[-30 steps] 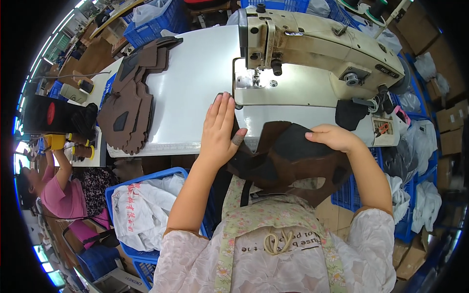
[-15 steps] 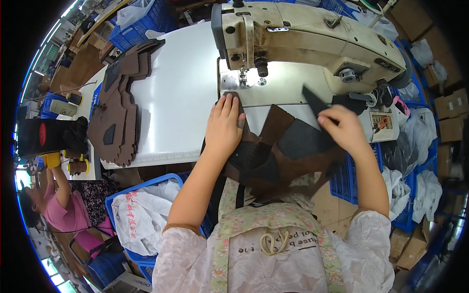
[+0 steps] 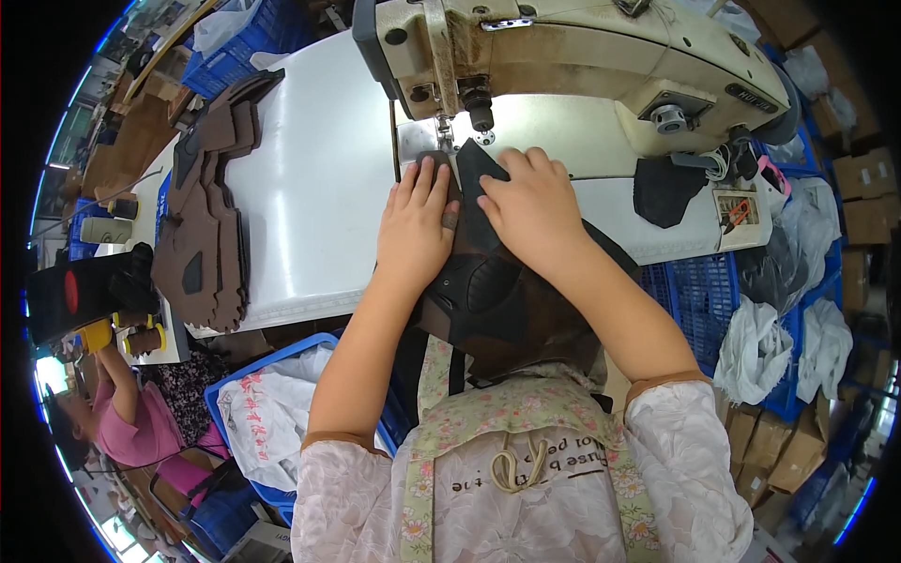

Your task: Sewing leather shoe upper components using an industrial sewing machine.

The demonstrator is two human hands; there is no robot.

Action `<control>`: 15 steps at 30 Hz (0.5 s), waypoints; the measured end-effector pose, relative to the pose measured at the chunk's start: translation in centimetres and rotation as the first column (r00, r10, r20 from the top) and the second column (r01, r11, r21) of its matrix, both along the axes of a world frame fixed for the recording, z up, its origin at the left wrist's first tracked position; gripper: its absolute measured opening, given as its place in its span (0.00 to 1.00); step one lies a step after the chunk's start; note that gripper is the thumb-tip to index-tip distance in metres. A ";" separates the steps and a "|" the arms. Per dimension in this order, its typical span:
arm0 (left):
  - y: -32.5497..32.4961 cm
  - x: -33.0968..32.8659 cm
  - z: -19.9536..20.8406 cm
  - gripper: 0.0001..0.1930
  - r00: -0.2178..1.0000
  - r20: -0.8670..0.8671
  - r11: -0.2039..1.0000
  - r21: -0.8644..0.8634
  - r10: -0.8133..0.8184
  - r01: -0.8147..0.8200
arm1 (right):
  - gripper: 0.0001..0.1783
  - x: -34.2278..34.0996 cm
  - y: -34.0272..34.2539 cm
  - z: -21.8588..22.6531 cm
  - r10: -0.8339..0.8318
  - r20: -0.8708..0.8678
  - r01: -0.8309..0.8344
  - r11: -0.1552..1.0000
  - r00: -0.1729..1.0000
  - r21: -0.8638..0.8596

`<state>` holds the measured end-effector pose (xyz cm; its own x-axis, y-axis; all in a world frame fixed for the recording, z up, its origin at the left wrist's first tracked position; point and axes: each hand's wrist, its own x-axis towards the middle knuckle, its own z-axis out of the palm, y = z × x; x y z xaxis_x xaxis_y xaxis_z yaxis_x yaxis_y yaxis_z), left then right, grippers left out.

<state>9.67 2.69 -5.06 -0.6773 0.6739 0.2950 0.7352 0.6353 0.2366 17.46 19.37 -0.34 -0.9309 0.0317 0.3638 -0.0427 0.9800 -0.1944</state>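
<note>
Both flat, open hands, left hand (image 3: pixel 415 225) and right hand (image 3: pixel 531 208), press the dark leather piece (image 3: pixel 488 291), long axis toward the needle (image 3: pixel 445 143)

We are pressing our left hand (image 3: pixel 415 225) and right hand (image 3: pixel 533 208) flat on dark brown leather pieces (image 3: pixel 497 291) under the sewing machine (image 3: pixel 572 66); cut pieces (image 3: pixel 202 235) are lying stacked at nine o'clock.
</note>
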 end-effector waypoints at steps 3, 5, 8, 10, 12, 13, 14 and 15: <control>0.0 -0.1 0.1 0.24 1.000 0.008 1.000 -0.003 -0.004 0.004 | 0.17 0.5 -0.7 -0.2 0.025 -0.042 -0.026 0.999 0.999 -0.023; 0.0 -0.1 0.3 0.24 1.000 0.010 1.000 -0.003 -0.011 0.011 | 0.23 0.8 -0.5 -1.5 0.028 0.009 -0.028 1.000 1.000 -0.004; -0.3 -0.2 0.2 0.25 1.000 0.001 1.000 -0.010 -0.022 0.022 | 0.23 1.0 -0.1 -2.9 0.040 -0.008 -0.041 0.999 0.999 -0.035; -0.2 -0.3 0.4 0.25 1.000 0.001 1.000 -0.001 -0.029 0.029 | 0.22 0.9 0.2 -3.4 0.049 -0.024 -0.051 0.993 0.999 -0.105; -0.2 -0.4 0.5 0.25 1.000 0.007 1.000 -0.001 -0.029 0.029 | 0.21 0.7 0.5 -3.3 0.057 -0.008 -0.057 0.989 0.998 -0.134; -0.1 -0.4 0.5 0.25 0.999 0.005 0.999 0.001 -0.034 0.034 | 0.21 0.5 0.7 -3.3 0.060 0.000 -0.059 0.985 0.998 -0.160; -0.1 -0.5 0.4 0.25 0.999 0.014 1.000 0.000 -0.031 0.031 | 0.21 0.4 0.8 -3.4 0.063 0.009 -0.060 0.985 0.998 -0.163; -0.1 -0.5 0.5 0.25 1.000 -0.002 0.999 -0.012 -0.031 0.031 | 0.21 0.3 1.0 -3.5 0.075 0.001 -0.073 0.981 0.997 -0.179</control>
